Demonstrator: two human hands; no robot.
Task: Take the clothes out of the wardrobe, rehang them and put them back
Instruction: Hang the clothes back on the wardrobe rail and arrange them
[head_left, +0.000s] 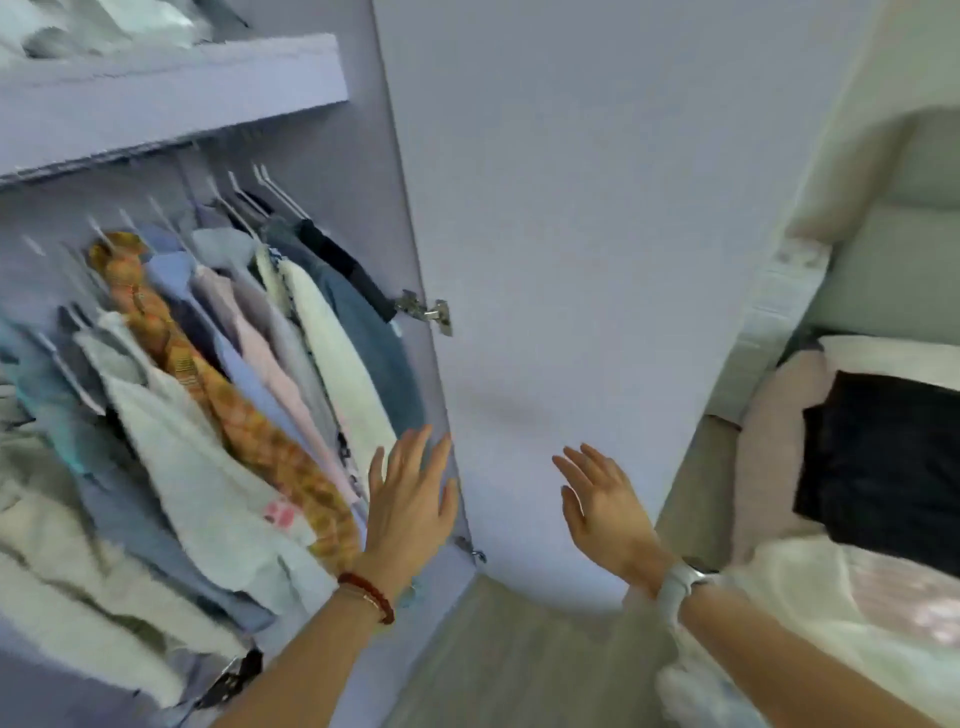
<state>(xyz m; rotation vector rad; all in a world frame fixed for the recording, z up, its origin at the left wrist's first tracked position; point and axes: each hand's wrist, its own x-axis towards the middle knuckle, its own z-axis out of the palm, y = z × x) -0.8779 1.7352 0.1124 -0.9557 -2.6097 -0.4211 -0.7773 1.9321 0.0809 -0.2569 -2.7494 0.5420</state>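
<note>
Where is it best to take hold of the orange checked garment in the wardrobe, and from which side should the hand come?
Probably at its hanger neck, just below the hook, reached from the open front. The orange checked garment hangs pressed between neighbours, so its sides are blocked. The left hand is nearest; both it and the right hand are open and hold nothing.

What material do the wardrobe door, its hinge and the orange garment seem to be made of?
Wardrobe door: likely painted or laminated board, a smooth, matte lilac face.
Hinge: metal, silvery with bright glints.
Orange garment: looks like woven or knitted cloth with a checked pattern; blur hides the weave.
</note>
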